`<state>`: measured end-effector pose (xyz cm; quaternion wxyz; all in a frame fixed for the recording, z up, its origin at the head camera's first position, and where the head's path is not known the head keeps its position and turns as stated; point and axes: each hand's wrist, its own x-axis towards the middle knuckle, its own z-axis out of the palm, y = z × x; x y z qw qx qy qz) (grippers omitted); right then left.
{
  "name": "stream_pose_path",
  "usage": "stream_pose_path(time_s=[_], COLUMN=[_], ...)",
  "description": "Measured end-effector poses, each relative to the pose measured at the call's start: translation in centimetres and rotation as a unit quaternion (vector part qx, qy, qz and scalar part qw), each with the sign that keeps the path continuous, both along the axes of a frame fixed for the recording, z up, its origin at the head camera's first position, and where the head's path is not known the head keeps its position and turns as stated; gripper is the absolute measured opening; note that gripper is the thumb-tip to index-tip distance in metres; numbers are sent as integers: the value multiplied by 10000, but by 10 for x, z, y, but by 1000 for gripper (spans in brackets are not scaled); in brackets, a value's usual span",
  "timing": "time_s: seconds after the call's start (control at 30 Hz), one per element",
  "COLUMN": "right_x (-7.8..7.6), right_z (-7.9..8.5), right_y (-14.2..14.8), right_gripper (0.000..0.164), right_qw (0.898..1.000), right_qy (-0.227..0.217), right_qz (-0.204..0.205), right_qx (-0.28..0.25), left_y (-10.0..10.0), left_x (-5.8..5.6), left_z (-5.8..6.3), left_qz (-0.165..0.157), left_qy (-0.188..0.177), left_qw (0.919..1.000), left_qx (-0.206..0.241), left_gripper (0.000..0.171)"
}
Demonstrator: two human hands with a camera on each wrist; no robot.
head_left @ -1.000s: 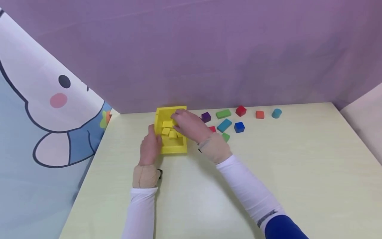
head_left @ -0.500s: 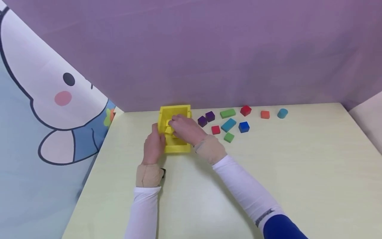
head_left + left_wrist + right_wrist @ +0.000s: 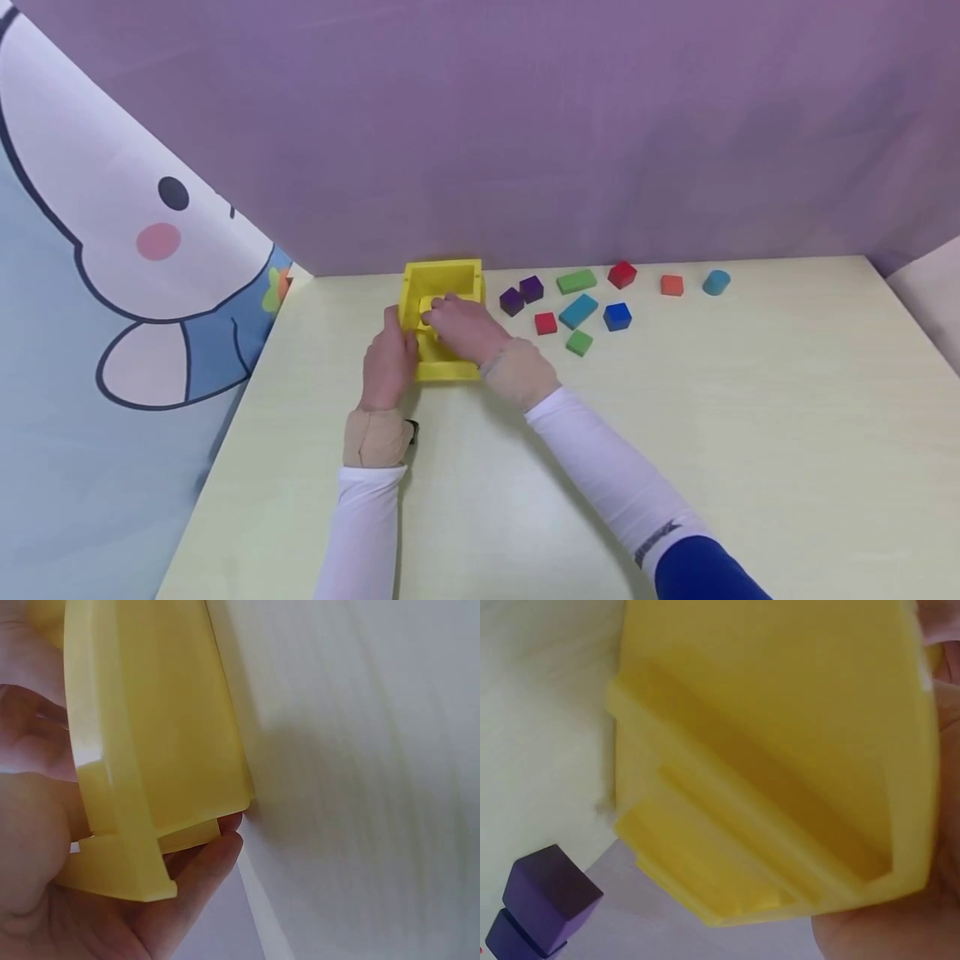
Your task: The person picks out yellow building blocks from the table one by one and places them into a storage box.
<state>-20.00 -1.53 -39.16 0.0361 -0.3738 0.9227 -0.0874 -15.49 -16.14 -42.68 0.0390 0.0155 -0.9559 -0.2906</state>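
Observation:
A yellow open-topped box (image 3: 447, 372) stands on the table against the back curtain, with yellow blocks (image 3: 427, 304) inside. At its left wall my left hand (image 3: 387, 364) grips the box; in the left wrist view, fingers (image 3: 202, 881) curl round the box's end. My right hand (image 3: 467, 327) reaches over the right rim, its bent fingers down among the yellow blocks. Those fingertips are mostly hidden, and whether a block is pinched cannot be made out. The right wrist view shows the box's stepped outer wall (image 3: 765, 690) close up.
Right of the box lie two purple cubes (image 3: 532, 289), two green blocks (image 3: 576, 282), a blue-teal block (image 3: 578, 312), red blocks (image 3: 622, 274), a blue cube (image 3: 618, 317), an orange block (image 3: 672, 285) and a teal cylinder (image 3: 716, 282). A purple curtain (image 3: 525, 142) hangs behind.
My right hand has shifted slightly down and left over the box, uncovering the purple cubes and a red block. The left hand keeps its hold; the whole view has shifted a little.

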Motion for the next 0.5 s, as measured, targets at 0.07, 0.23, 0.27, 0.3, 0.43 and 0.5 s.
stream_pose_path(time_s=[0.07, 0.23, 0.27, 0.3, 0.43, 0.5], right_x=[0, -1, -1, -2, -1, 1], right_z=[-2, -6, -6, -6, -8, -8], right_y=[0, -1, -1, -1, -1, -1], right_gripper=[24, 23, 23, 24, 26, 26], right_qw=[10000, 9997, 9997, 9996, 9998, 9999], right_qy=[-37, 91, 111, 135, 126, 120], right_qz=[-8, 18, 28, 40, 47, 55], right_qx=[43, 210, 232, 250, 169, 47], left_y=[0, 0, 1, 1, 0, -1], left_x=[0, -1, -1, -1, 0, 1], left_z=[0, -2, -2, -2, -1, -1], left_qz=[-3, -8, 0, -10, -23, -17], left_qy=[-14, 43, 56, 67, 84, 106], left_qw=[10000, 10000, 10000, 10000, 9999, 9999], left_qx=[-2, 8, 2, -15, -66, -87], left_gripper=[42, 42, 41, 41, 42, 41])
